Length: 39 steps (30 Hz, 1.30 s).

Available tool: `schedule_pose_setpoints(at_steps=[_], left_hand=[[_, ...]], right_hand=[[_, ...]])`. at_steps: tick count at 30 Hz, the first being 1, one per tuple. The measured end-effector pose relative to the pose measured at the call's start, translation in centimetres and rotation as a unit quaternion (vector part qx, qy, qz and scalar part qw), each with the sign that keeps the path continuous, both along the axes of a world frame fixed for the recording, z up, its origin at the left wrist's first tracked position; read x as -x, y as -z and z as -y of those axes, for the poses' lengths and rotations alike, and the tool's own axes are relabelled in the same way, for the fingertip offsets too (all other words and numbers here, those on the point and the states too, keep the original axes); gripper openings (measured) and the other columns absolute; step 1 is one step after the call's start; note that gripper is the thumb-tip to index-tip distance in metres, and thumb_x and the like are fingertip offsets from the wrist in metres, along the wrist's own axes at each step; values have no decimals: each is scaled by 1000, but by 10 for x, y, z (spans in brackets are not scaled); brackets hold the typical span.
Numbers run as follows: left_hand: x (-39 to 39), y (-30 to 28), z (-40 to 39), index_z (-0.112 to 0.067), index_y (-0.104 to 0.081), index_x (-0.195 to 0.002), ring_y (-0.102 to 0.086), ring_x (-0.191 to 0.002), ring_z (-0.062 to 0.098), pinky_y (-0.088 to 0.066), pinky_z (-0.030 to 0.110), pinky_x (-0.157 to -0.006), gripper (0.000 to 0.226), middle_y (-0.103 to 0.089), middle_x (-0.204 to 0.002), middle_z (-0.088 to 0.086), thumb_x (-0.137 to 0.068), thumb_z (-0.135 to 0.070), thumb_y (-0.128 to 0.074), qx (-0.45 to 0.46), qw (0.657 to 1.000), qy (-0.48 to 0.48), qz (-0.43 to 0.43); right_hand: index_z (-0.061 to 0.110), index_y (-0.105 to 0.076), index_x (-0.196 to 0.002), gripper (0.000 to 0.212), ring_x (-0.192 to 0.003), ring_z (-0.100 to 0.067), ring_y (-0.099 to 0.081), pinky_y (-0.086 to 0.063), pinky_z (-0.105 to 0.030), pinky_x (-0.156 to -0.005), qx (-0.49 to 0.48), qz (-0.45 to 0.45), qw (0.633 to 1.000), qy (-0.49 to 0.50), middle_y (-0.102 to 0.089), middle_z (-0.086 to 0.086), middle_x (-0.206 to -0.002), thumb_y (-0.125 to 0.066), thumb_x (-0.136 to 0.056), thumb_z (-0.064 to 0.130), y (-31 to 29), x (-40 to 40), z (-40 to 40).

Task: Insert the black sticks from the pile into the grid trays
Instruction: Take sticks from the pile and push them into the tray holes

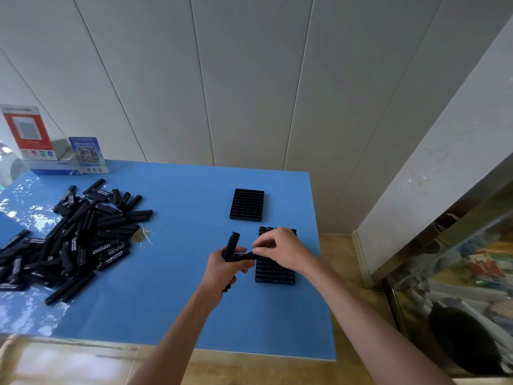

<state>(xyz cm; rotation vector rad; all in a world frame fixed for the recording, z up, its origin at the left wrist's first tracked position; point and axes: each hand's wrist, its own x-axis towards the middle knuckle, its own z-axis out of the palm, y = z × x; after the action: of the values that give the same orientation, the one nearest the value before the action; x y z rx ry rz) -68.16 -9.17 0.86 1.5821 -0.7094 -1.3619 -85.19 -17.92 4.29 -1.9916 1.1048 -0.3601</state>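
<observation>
White, unreadable lettering on black sticks (83, 240)

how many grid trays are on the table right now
2. One grid tray lies farther back on the blue table, its cells empty. The other grid tray lies nearer, partly covered by the right hand, with a few sticks already standing at its far end.

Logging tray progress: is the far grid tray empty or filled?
Empty. The far grid tray shows only open cells, while the near tray has sticks standing along its far edge.
</observation>
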Motion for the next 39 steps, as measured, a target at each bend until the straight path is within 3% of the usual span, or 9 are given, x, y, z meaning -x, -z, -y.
schedule_pose_setpoints(at_steps=[3, 8, 13, 16, 21, 27, 30, 36, 39], left_hand=[[-5, 0, 0, -12, -65, -108, -42, -48, 14, -34, 24, -45, 40, -71, -74, 9, -75, -8, -87, -3, 1000, 2, 14], [-10, 0, -3, -1, -63, -107, -58, -60, 15, -38, 25, -46, 35, -78, -96, 9, -78, 1, -82, 12, 999, -24, -19], [-20, 5, -4, -8, -57, -86, -42, -47, 12, -35, 24, -45, 26, -55, -64, 4, -81, -12, -83, -25, 998, -45, -26], [-26, 7, -5, -10, -50, -85, -43, -47, 13, -36, 25, -44, 30, -50, -60, 1, -85, -15, -80, -37, 997, -52, -41], [-29, 11, -8, -12, -45, -85, -41, -44, 14, -37, 26, -42, 34, -46, -61, 1, -87, -17, -78, -60, 993, -73, -67], [-35, 18, -9, -11, -44, -88, -35, -44, 12, -33, 25, -41, 30, -44, -59, -2, -89, -9, -75, -80, 992, -64, -78], [-37, 19, -10, -12, -44, -87, -35, -45, 12, -33, 25, -41, 30, -43, -60, -1, -89, -6, -73, -80, 991, -64, -81], [-41, 18, -10, -11, -45, -89, -35, -45, 12, -34, 24, -41, 28, -43, -60, -1, -89, -5, -73, -81, 992, -58, -80], [-42, 17, -10, -11, -44, -89, -35, -45, 13, -33, 25, -40, 29, -43, -61, -1, -88, -4, -72, -82, 992, -56, -81]], right_hand=[[20, -80, -94, 8, -82, 3, -67, -48, -13, -76, -27, -13, 999, -16, -74, 11, -86, -79, -86, 20, 1, 0, -1], [21, -77, -109, 21, -77, 7, -59, -38, -7, -70, -32, -102, 993, -47, -68, 15, -87, -75, -89, 15, 6, 6, -2], [24, -74, -105, 17, -81, 1, -62, -49, -19, -77, -47, -84, 995, -9, -69, 17, -91, -71, -92, 13, 15, 16, -4], [24, -65, -95, 15, -83, -14, -69, -61, -35, -76, -79, -42, 996, 29, -68, 7, -91, -71, -91, 11, 20, 22, -6], [21, -59, -101, 31, -77, -29, -72, -63, -45, -70, -111, 39, 991, 64, -69, -10, -93, -73, -83, 1, 18, 25, -11], [18, -53, -98, 30, -67, -20, -66, -63, -47, -62, -136, 46, 986, 85, -60, -8, -92, -70, -78, 3, 18, 21, -12], [10, -46, -96, 23, -64, -24, -66, -62, -52, -64, -137, 53, 984, 105, -62, -18, -94, -65, -82, 7, 18, 18, -10], [19, -51, -99, 20, -51, -25, -61, -57, -41, -56, -96, 24, 990, 100, -68, -25, -86, -61, -83, 11, 17, 15, -6], [13, -57, -96, 14, -54, -28, -68, -58, -38, -56, -86, 34, 991, 95, -71, -16, -75, -69, -89, 11, 21, 15, -3]])
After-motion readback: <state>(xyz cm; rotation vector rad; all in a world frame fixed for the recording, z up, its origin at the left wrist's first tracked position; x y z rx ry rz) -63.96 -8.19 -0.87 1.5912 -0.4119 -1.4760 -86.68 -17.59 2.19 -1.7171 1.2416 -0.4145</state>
